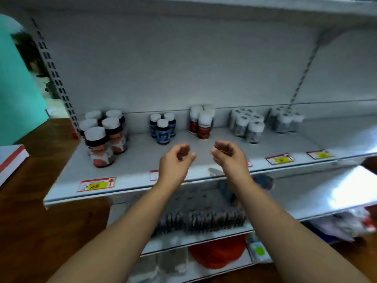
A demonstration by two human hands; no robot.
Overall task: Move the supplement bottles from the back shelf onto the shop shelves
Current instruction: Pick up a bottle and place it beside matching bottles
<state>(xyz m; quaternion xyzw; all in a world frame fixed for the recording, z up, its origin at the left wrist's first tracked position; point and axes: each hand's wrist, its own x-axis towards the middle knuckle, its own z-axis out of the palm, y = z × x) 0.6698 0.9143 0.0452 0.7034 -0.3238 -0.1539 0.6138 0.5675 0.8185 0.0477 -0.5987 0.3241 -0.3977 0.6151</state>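
Supplement bottles stand upright in 5 clusters along a white shop shelf [142, 158], all with white caps. From the left: a cluster of dark-collared bottles with reddish labels [104, 137] near the shelf's left end, reaching closest to the front edge; 3 blue-labelled bottles [162, 128]; a small group of red-brown-labelled bottles [202, 123]; a cluster of pale grey bottles [247, 126]; and a further grey cluster [284, 121] set against the back panel [183, 58]. The clusters are apart from one another, with bare shelf between them. In front of the blue and red-brown groups, both bare forearms reach in from below. The left hand [175, 160] and the right hand [228, 155] hover above the bare front part of the shelf, near each other but not touching, palms turned inward; the fingers of each are loosely curled and hold nothing, and neither hand touches a bottle. Red-and-yellow price tags [97, 183] lie along the shelf's front lip. Lower shelves [306, 201] carry blurred goods, among them a row of dark packets [204, 218] and a round red object [219, 252]. A slotted upright [55, 74] bounds the unit at left, beside a wooden floor [47, 221] and a teal wall [16, 88].
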